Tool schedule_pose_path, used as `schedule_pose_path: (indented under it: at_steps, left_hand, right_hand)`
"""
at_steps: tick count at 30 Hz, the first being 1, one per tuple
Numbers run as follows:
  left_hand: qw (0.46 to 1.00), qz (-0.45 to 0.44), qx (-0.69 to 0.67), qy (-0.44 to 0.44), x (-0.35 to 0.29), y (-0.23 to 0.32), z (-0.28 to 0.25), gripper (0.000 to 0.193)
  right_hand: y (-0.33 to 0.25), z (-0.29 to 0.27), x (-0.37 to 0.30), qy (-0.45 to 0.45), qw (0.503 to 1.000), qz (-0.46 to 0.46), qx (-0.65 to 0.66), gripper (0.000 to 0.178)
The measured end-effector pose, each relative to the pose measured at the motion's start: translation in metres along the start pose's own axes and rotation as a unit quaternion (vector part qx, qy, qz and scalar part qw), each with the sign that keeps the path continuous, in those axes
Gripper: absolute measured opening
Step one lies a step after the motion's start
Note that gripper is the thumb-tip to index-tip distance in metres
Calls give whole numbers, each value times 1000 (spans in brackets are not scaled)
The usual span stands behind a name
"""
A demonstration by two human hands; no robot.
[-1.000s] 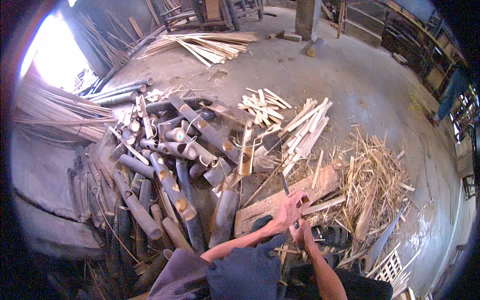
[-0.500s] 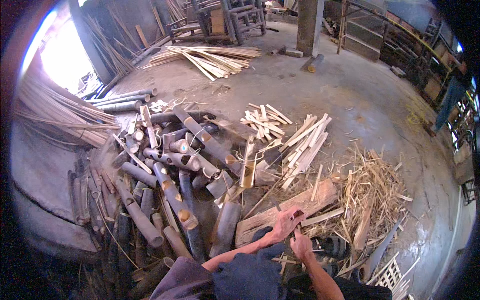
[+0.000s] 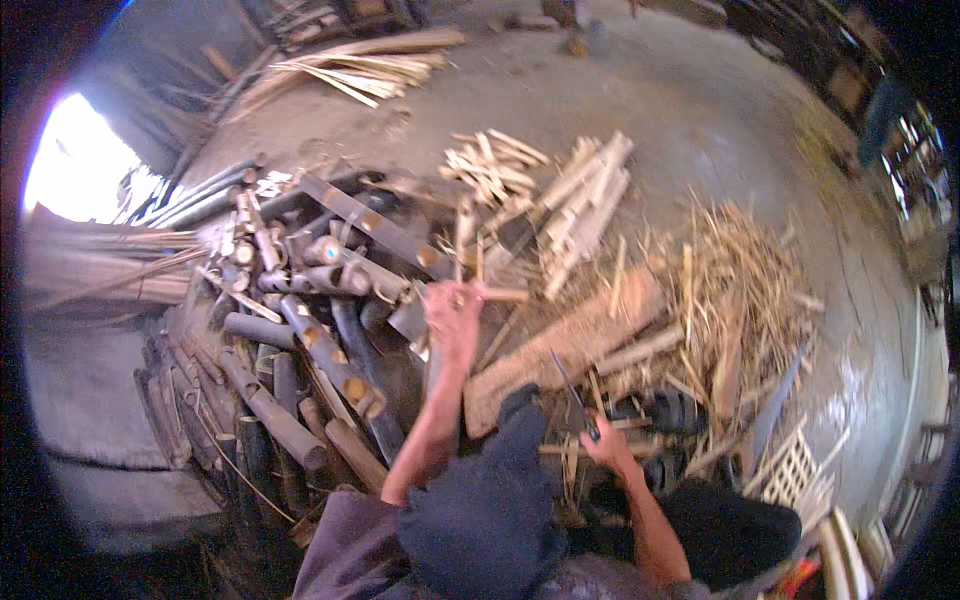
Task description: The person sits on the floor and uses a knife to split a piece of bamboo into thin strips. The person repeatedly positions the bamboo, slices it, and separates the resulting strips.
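My left hand (image 3: 452, 318) is stretched out over the near edge of the bamboo pile, blurred by motion. Its fingers are closed on a short reddish-brown bamboo piece (image 3: 505, 295) that sticks out to the right. Lower and to the right, my right hand (image 3: 608, 446) grips a knife (image 3: 572, 388), its thin dark blade pointing up and away from me. Between the hands lies a thick wooden plank (image 3: 535, 370) on the floor. Just beyond my left hand stands a split bamboo section (image 3: 466, 230).
Dark bamboo tubes (image 3: 325, 340) are heaped at the left. Pale strips (image 3: 590, 205) and shorter sticks (image 3: 490, 165) lie farther off. A mound of shavings (image 3: 745, 270) is right of the plank, with a woven lattice piece (image 3: 790, 475) nearer. Long slats (image 3: 370, 70) lie far back.
My left hand has moved from beside the right hand over the plank, away to the left, toward the bamboo pile. The right hand stays low with the knife. The view has tilted downward.
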State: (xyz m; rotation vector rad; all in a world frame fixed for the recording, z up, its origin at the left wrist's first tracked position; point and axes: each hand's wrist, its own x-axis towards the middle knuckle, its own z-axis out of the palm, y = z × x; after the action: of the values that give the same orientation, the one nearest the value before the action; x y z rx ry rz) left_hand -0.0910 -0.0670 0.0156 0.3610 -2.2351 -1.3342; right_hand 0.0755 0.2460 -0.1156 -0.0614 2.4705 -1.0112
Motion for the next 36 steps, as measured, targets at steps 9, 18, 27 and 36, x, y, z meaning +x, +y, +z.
schedule_pose_path:
  at_steps: [9, 18, 27, 36]
  left_hand:
    - [995, -29, 93, -31, -21, 29, 3, 27]
    - [983, -73, 72, -154, -96, -4, 35, 27]
    - [975, -41, 122, -181, -105, 17, 47, 26]
    - [962, 36, 176, -207, -97, 49, 54, 24]
  right_hand:
    - [-36, 1, -17, 144, 981, 52, 120, 55]
    - [-104, -6, -15, 82, 988, 34, 125, 49]
    - [-57, 21, 6, 142, 979, 41, 138, 24]
    - [-55, 36, 12, 191, 974, 28, 118, 26]
